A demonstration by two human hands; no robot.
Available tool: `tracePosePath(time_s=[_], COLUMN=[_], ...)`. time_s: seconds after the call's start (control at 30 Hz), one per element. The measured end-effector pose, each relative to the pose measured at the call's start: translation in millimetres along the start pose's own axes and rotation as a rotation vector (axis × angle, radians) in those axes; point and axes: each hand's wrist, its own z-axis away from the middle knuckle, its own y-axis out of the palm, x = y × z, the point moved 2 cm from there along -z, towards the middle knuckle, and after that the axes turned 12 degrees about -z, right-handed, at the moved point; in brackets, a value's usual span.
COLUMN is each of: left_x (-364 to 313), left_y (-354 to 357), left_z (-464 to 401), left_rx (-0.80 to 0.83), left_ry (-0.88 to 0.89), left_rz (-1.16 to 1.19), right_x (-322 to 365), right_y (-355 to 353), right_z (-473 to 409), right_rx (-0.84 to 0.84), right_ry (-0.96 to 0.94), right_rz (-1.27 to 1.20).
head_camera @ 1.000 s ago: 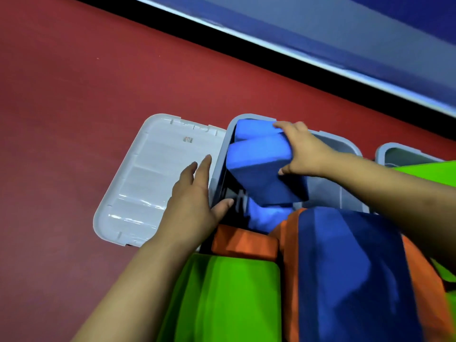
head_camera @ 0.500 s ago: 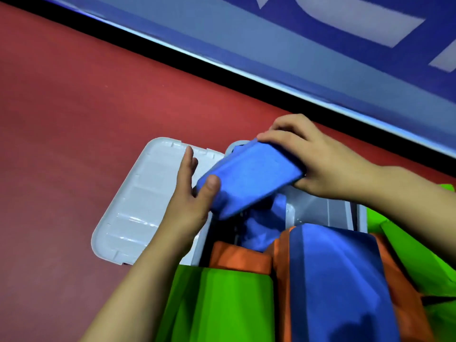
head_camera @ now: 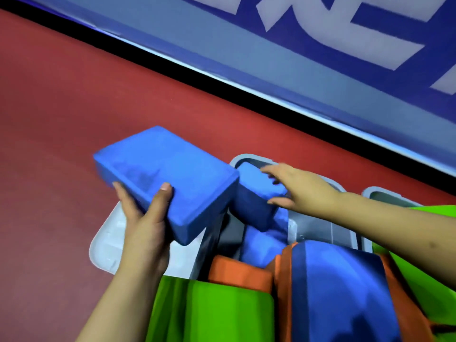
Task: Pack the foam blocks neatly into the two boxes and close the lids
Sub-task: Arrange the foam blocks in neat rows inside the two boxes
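Note:
My left hand holds a blue foam block up above the open grey lid, thumb on its near side and fingers under it. My right hand reaches over a second blue block that sticks up tilted out of the grey box, fingers spread across its top and thumb at its side. More blue foam lies deeper in that box. The rim of a second grey box shows at the right.
Close in front of me are green, orange and dark blue foam blocks that hide the box's near side. More green foam lies at the right. The red floor extends left; a blue wall panel runs behind.
My left hand has taken the blue block from my right hand and carried it left over the lid. My right hand has dropped onto a second blue block in the box.

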Motion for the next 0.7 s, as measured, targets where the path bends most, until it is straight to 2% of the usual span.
tracePosePath(time_s=[0.13,0.27,0.3,0.37,0.47,0.57,0.6,0.63,0.7], left_x=[13,19,21,27,36,38,37,37,37], left_y=[-7,0,3,9,17,18,19,20,24], left_z=[-9,-13,-15,-19,-21,-22,-22,-22,-20], left_rx=[-0.110,-0.111,-0.116,-0.118,-0.112,-0.141,-0.147,-0.154,-0.167], left_ry=[0.104,0.195,0.199,0.182,0.159,0.158,0.167,0.179,0.196], left_rz=[-0.141,-0.302,-0.325,-0.365,-0.449,-0.504,-0.511,-0.516,-0.528], right_x=[-79,-143,-152,-167,-174,-159,-150,-139,-115], right_y=[40,90,99,116,123,98,86,76,69], right_z=[7,9,8,3,-12,-25,-29,-32,-37], right_rx=[0.238,0.401,0.384,0.178,-0.226,-0.542,-0.569,-0.516,-0.188], right_ry=[0.424,0.891,0.989,1.091,0.973,0.804,0.742,0.674,0.555], right_rz=[0.045,-0.212,-0.318,-0.667,-1.093,-1.174,-1.116,-1.017,-0.755])
